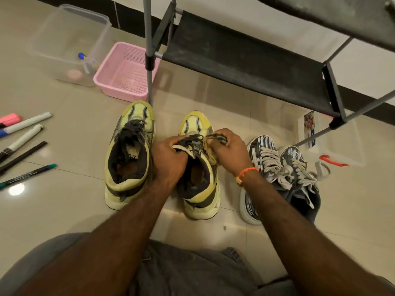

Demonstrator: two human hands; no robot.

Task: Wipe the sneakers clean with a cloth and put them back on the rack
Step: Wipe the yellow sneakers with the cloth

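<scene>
Nearest us, our left hand (pixel 168 161) grips the tongue of the right-hand pale yellow mesh sneaker with dark laces (pixel 199 167), fingers curled round it. Our right hand (pixel 229 149) clutches a crumpled striped beige cloth (pixel 211 150) against that shoe's lacing. Its twin yellow sneaker (pixel 130 154) stands just beside on the glossy beige tiled floor (pixel 70 189); a black-and-white striped pair (pixel 282 178) sits to the right. Beyond, the black fabric shelf of the grey metal rack (pixel 245 60) holds no shoes.
</scene>
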